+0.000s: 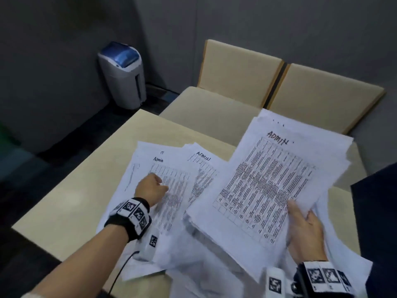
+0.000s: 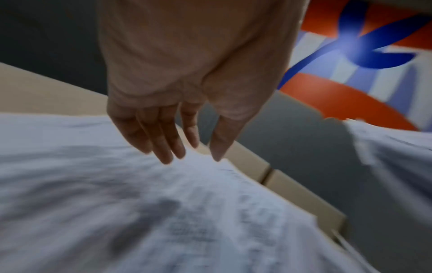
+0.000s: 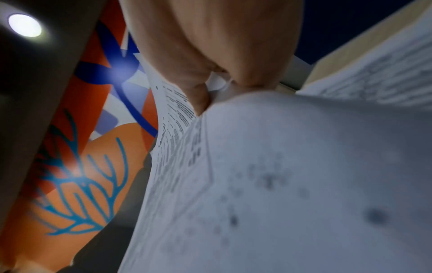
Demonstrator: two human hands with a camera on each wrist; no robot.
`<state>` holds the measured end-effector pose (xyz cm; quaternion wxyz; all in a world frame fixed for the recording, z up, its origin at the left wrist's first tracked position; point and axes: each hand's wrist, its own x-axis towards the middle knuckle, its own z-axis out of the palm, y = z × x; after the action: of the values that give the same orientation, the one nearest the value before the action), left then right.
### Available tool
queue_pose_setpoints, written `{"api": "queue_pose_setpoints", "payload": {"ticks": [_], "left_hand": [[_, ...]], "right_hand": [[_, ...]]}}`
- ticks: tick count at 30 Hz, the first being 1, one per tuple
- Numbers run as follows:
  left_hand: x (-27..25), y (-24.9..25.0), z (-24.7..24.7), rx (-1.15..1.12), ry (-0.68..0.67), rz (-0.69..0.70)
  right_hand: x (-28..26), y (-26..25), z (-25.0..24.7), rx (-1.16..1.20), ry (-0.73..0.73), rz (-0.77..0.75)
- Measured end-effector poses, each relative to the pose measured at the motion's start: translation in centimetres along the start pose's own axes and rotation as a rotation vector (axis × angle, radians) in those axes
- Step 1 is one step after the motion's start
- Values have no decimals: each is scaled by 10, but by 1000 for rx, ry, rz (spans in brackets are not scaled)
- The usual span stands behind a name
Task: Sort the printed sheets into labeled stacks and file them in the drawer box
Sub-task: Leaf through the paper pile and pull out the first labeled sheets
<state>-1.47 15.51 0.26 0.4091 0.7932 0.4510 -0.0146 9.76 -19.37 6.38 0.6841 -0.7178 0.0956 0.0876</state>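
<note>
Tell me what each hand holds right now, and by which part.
The right hand grips a thick bundle of white printed sheets by its lower right edge. The left hand holds nothing; it hovers over sheets on the table.

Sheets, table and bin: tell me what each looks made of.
Sheets: thin matte white paper; they bend and fan in the right hand.
Table: pale beige, smooth, probably laminate; no grain shows.
Bin: likely plastic, grey body with a glossy blue lid.
</note>
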Motion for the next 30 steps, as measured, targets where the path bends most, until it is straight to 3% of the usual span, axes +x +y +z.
{"api": "queue_pose_setpoints", "payload": {"ticks": [3,5,8,10,14,19,24,30], "left_hand": [[24,-54,-42,122,98,-101],[35,-78,-63,81,148,-151],[47,-98,-76,-89,80,-216],[52,-100,-78,-183,-16,-185],[68,-89,-73,-95,-159,-57],[77,-77,-65,-34,-276,3],[89,-80,-65,-251,-287,-1],[95,-86,-80,-428,-411,-30]], "right_hand": [[-6,17,27,61,-46,169],[-4,35,49,91,-109,315],[-7,65,84,11,-172,478],[-12,80,106,-58,-163,551],[-21,93,142,-301,-153,462],[-31,84,168,-311,-240,425],[-17,78,187,-334,-309,356],[-14,89,217,-500,-305,105]]}}
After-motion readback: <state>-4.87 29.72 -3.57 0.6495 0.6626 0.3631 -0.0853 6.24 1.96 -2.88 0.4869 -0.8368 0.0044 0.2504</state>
